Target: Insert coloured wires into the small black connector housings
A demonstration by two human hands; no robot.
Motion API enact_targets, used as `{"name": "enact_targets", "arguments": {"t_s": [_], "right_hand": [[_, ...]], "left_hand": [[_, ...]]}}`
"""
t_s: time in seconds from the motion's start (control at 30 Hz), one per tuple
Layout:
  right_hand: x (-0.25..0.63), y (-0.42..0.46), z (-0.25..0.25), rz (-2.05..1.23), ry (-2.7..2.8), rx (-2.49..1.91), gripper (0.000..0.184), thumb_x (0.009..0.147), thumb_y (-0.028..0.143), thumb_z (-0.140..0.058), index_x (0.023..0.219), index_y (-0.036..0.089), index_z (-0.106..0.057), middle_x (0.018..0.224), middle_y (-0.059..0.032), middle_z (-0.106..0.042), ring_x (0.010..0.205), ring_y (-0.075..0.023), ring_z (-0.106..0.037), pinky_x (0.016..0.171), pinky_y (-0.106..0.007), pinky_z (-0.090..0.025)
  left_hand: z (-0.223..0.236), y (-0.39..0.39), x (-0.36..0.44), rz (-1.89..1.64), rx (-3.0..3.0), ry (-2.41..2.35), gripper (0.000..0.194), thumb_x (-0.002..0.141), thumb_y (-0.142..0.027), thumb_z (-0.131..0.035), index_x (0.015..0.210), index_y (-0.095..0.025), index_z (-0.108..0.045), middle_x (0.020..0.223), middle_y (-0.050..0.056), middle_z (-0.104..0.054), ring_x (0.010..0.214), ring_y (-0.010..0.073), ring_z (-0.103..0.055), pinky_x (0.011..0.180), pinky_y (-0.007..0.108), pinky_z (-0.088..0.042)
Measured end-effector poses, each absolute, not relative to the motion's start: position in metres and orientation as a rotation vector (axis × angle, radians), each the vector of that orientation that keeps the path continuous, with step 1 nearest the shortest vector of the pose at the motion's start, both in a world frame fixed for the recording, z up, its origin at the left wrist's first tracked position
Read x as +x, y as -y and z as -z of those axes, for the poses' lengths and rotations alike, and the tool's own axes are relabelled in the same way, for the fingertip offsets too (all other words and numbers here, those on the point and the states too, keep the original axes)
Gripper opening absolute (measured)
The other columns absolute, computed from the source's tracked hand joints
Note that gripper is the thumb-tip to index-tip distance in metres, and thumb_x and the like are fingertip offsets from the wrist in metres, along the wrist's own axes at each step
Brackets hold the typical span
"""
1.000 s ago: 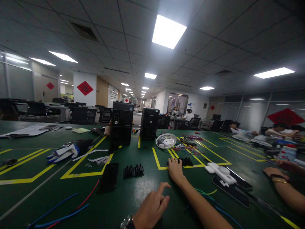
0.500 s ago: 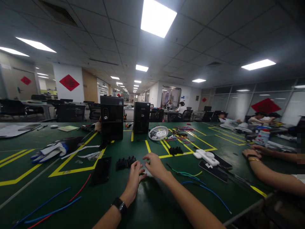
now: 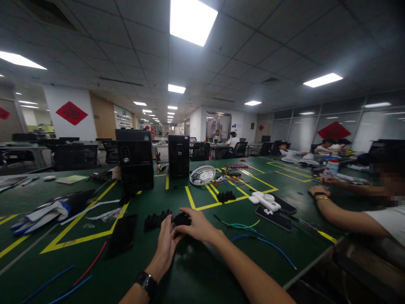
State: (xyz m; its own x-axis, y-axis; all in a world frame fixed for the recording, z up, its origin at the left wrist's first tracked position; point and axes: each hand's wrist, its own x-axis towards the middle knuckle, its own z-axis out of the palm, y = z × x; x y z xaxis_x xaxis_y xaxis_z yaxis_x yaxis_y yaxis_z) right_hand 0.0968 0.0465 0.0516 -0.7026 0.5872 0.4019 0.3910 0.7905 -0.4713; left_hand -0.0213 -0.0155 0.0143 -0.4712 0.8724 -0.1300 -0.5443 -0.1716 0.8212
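My right hand (image 3: 200, 226) curves its fingers around a small black ridged piece (image 3: 182, 218) low over the table. Close against it, my left hand (image 3: 166, 240) has its fingers pressed together, meeting the right thumb; what lies between these fingertips is hidden. Just left of the hands, black ridged blocks (image 3: 155, 221) lie in a row on the table. Another black ridged block (image 3: 226, 196) lies farther off, to the right.
Green table (image 3: 202, 278) with yellow tape lines. Blue wire (image 3: 278, 249), green wires (image 3: 240, 225), a red wire (image 3: 91, 264), a phone (image 3: 122, 235), white power strip (image 3: 264, 201), white basket (image 3: 202, 175), black boxes (image 3: 136, 164), gloves (image 3: 44, 215). A co-worker's arm (image 3: 344, 217) rests at right.
My hands, apart a moment ago, have closed together, and the black piece now shows at my right fingers. The view has turned slightly right.
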Motion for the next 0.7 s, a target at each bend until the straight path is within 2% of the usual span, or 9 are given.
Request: {"name": "enact_targets", "arguments": {"t_s": [0.1, 0.2, 0.27, 0.33, 0.43, 0.57, 0.63, 0.7], "right_hand": [[0.095, -0.035, -0.065, -0.426, 2.441, -0.523, 0.065, 0.078, 0.047, -0.065, 0.134, 0.021, -0.045, 0.128, -0.0073, -0.055, 0.12, -0.021, -0.047, 0.1, -0.03, -0.035], [0.116, -0.046, -0.074, -0.195, 2.417, -0.873, 0.039, 0.085, 0.04, -0.058, 0.121, 0.023, -0.056, 0.12, -0.0045, -0.059, 0.117, -0.0185, -0.046, 0.1, -0.029, -0.032], [0.139, -0.062, -0.075, -0.055, 2.364, -1.283, 0.028, 0.087, 0.033, -0.054, 0.112, 0.021, -0.061, 0.116, -0.0088, -0.06, 0.115, -0.0221, -0.047, 0.098, -0.034, -0.033], [0.162, -0.078, -0.07, 0.007, 2.315, -1.56, 0.024, 0.084, 0.027, -0.057, 0.104, 0.015, -0.064, 0.114, -0.0165, -0.058, 0.115, -0.0295, -0.046, 0.093, -0.041, -0.035], [0.178, -0.092, -0.058, -0.036, 2.331, -1.648, 0.018, 0.077, 0.02, -0.063, 0.092, 0.012, -0.066, 0.109, -0.0199, -0.059, 0.111, -0.0348, -0.048, 0.086, -0.045, -0.037], [0.163, -0.09, -0.048, -0.117, 2.406, -1.52, 0.01, 0.08, 0.016, -0.056, 0.088, 0.016, -0.063, 0.105, -0.0137, -0.062, 0.106, -0.0278, -0.052, 0.083, -0.037, -0.038], [0.148, -0.082, -0.047, -0.235, 2.429, -1.347, 0.011, 0.084, 0.018, -0.052, 0.092, 0.018, -0.06, 0.097, -0.0088, -0.064, 0.095, -0.0207, -0.057, 0.078, -0.029, -0.04], [0.131, -0.07, -0.046, -0.525, 2.378, -1.091, 0.012, 0.086, 0.021, -0.049, 0.094, 0.018, -0.056, 0.083, -0.0037, -0.066, 0.079, -0.0155, -0.06, 0.07, -0.024, -0.042]], "left_hand": [[-0.016, 0.016, -0.022, -1.775, 0.395, -1.014, 0.023, 0.087, -0.03, -0.05, 0.109, -0.021, -0.054, 0.095, 0.006, -0.064, 0.071, 0.0156, -0.065, 0.061, 0.032, -0.054], [-0.015, 0.016, -0.024, -1.767, 0.488, -1.006, 0.031, 0.085, -0.032, -0.055, 0.114, -0.023, -0.051, 0.091, 0.006, -0.067, 0.066, 0.0177, -0.066, 0.056, 0.031, -0.053], [-0.015, 0.017, -0.026, -1.765, 0.514, -0.985, 0.033, 0.085, -0.033, -0.055, 0.115, -0.023, -0.049, 0.09, 0.008, -0.068, 0.066, 0.0197, -0.067, 0.056, 0.032, -0.052], [-0.016, 0.017, -0.027, -1.775, 0.481, -0.975, 0.032, 0.085, -0.034, -0.054, 0.115, -0.022, -0.048, 0.091, 0.01, -0.069, 0.067, 0.0205, -0.068, 0.058, 0.033, -0.052], [-0.02, 0.018, -0.028, -1.785, 0.407, -0.954, 0.032, 0.086, -0.037, -0.053, 0.113, -0.021, -0.049, 0.09, 0.011, -0.069, 0.066, 0.0208, -0.068, 0.059, 0.034, -0.052], [-0.025, 0.018, -0.03, -1.791, 0.366, -0.91, 0.033, 0.084, -0.039, -0.054, 0.111, -0.019, -0.052, 0.091, 0.011, -0.068, 0.067, 0.02, -0.067, 0.06, 0.034, -0.053], [-0.026, 0.017, -0.032, -1.819, 0.347, -0.905, 0.031, 0.084, -0.037, -0.055, 0.109, -0.018, -0.055, 0.091, 0.01, -0.067, 0.069, 0.0188, -0.067, 0.062, 0.033, -0.053], [-0.026, 0.016, -0.034, -1.846, 0.321, -0.891, 0.029, 0.084, -0.035, -0.054, 0.106, -0.016, -0.058, 0.088, 0.009, -0.067, 0.069, 0.0178, -0.066, 0.063, 0.032, -0.053]]}}
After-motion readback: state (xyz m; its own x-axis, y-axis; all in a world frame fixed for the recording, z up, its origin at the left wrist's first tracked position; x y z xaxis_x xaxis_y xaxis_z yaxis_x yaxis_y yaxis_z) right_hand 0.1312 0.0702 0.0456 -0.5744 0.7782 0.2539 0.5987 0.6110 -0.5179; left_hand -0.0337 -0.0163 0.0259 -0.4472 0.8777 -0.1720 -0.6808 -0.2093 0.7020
